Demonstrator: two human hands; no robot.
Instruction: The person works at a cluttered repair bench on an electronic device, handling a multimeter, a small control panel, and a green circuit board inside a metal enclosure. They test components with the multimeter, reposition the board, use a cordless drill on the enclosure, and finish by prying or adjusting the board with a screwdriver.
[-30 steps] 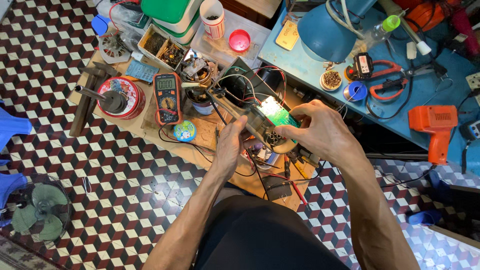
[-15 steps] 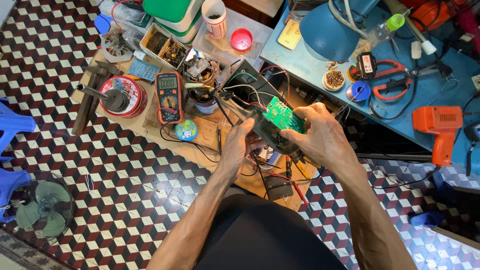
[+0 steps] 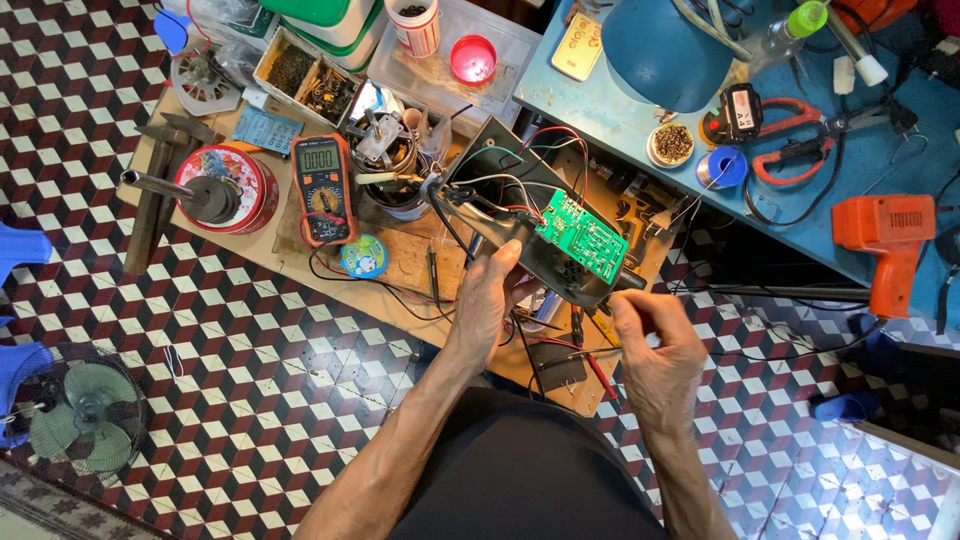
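My left hand (image 3: 488, 300) grips the underside of an opened black device housing (image 3: 520, 215), held above a low wooden board (image 3: 400, 260). A green circuit board (image 3: 581, 236) lies in the housing, with red, black and white wires (image 3: 510, 190) running to its far end. My right hand (image 3: 655, 345) is just below the housing's right corner, fingers pinched together near a small black part sticking out there; whether it grips anything I cannot tell. An orange multimeter (image 3: 322, 185) lies to the left with its leads trailing over the board.
A red round tin (image 3: 220, 185), a small globe-patterned disc (image 3: 364, 256), trays of small parts (image 3: 310, 80) and a pink cup (image 3: 472, 58) crowd the board. The blue bench (image 3: 640, 120) holds a solder spool, red pliers and an orange drill (image 3: 890, 240). A green fan (image 3: 85, 420) stands on the tiled floor.
My right hand has come off the top of the housing and dropped to its lower right corner, uncovering the green circuit board. My left hand keeps its hold underneath.
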